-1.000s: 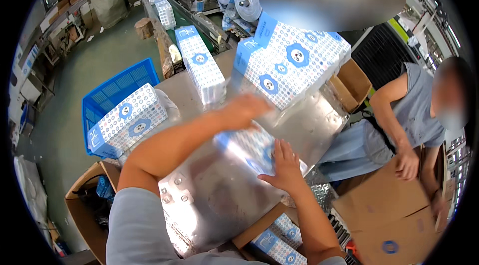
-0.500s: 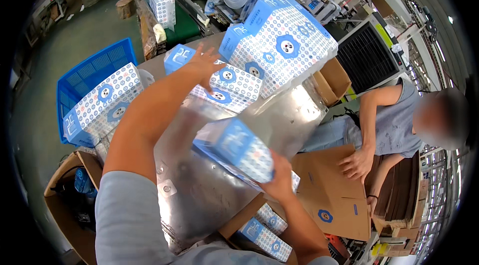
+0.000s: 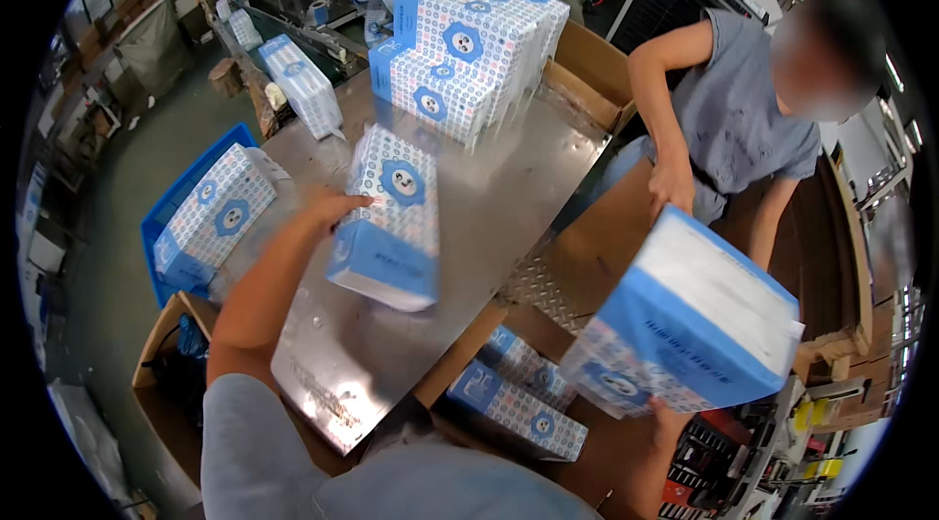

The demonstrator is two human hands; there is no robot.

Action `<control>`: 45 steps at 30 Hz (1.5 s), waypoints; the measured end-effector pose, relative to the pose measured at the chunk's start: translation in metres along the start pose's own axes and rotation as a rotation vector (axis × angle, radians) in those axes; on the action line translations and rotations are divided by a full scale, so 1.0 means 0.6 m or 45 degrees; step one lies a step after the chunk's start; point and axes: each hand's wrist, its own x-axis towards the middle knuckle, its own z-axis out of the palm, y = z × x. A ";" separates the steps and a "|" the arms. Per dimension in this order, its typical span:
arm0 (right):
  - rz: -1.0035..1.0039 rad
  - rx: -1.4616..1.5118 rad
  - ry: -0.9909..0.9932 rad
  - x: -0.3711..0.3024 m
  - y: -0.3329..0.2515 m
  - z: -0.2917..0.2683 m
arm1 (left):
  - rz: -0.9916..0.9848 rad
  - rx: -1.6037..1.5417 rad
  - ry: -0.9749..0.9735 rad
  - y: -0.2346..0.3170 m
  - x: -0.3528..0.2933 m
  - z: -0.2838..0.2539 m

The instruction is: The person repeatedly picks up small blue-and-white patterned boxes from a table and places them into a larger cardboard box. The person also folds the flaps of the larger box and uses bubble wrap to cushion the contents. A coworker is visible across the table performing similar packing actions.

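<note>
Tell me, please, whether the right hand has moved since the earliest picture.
Yes, rightward: the right hand was over the metal table and is now beyond that table's right-hand edge, against a blue-and-white pack.

Surface [image 3: 474, 236]: bare sheet metal, glossy, throwing back light; scuffed patch [image 3: 337, 405] by the near corner. Stepped stack of blue and white packs [image 3: 469, 45] stands near the far edge, toward the far right corner, lower step on its left. One loose pack [image 3: 396, 187] shows over the middle; contact beneath cannot be told. Further pack [image 3: 220, 212] at left edge; unclear whether surface or blue basket [image 3: 150, 251] bears it.
</note>
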 end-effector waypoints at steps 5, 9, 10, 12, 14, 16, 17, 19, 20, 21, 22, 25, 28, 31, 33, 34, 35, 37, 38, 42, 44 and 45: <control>-0.117 -0.056 0.224 -0.054 0.028 -0.158 | -0.203 -1.004 -0.482 0.007 -0.178 0.180; -0.096 -0.077 0.299 -0.074 0.023 -0.237 | 0.167 -0.986 -0.532 0.064 -0.332 0.338; -0.184 -0.131 0.329 -0.075 0.014 -0.250 | 0.121 -1.135 -0.646 0.070 -0.353 0.391; -0.442 -0.230 0.339 -0.061 0.004 -0.271 | 0.028 -1.397 -0.804 0.075 -0.399 0.438; -0.586 -0.410 0.291 -0.051 -0.014 -0.282 | 0.229 -1.352 -0.724 0.060 -0.417 0.476; -0.560 -0.514 0.342 -0.053 -0.004 -0.308 | 0.691 -0.992 -0.488 0.024 -0.409 0.531; -0.546 -0.452 0.359 -0.060 -0.007 -0.317 | 0.755 -0.614 -0.484 0.001 -0.396 0.538; -0.528 -0.319 0.367 -0.068 -0.016 -0.327 | 0.860 0.135 -0.426 -0.035 -0.363 0.530; -0.423 -0.198 0.410 -0.077 -0.006 -0.334 | 0.926 0.280 -0.445 -0.036 -0.359 0.533; -0.319 -0.073 0.446 -0.090 0.010 -0.343 | 0.987 0.325 -0.480 -0.034 -0.353 0.538; -0.282 -0.017 0.456 -0.096 0.017 -0.344 | 1.034 0.321 -0.519 -0.035 -0.352 0.547; -0.219 0.145 0.493 -0.116 0.023 -0.336 | 1.183 0.300 -0.627 -0.037 -0.358 0.552; -0.116 0.474 0.368 -0.119 0.029 -0.336 | 1.352 0.438 -0.639 -0.039 -0.361 0.537; -0.052 0.785 0.273 -0.127 0.016 -0.318 | 1.273 0.993 -0.656 -0.058 -0.325 0.519; -0.069 0.690 0.296 -0.130 0.011 -0.306 | 1.204 1.222 -0.741 -0.044 -0.322 0.534; -0.090 0.624 0.301 -0.128 0.009 -0.297 | 1.222 1.329 -0.769 -0.028 -0.328 0.551; -0.107 0.559 0.299 -0.125 0.009 -0.289 | 1.231 1.443 -0.796 -0.021 -0.339 0.560; -0.152 0.425 0.276 -0.127 0.000 -0.270 | 1.252 1.560 -0.939 -0.023 -0.341 0.576; -0.180 0.323 0.255 -0.133 -0.011 -0.262 | 1.271 1.601 -1.028 -0.030 -0.333 0.586; -0.332 -0.089 -0.039 -0.131 -0.022 -0.208 | 1.171 1.797 -1.075 -0.055 -0.328 0.647; -0.489 -0.326 -0.320 -0.092 -0.018 -0.164 | 1.027 1.781 -1.151 -0.079 -0.339 0.670; -0.572 -0.472 -0.444 -0.070 -0.005 -0.133 | 0.993 1.706 -1.188 -0.096 -0.339 0.676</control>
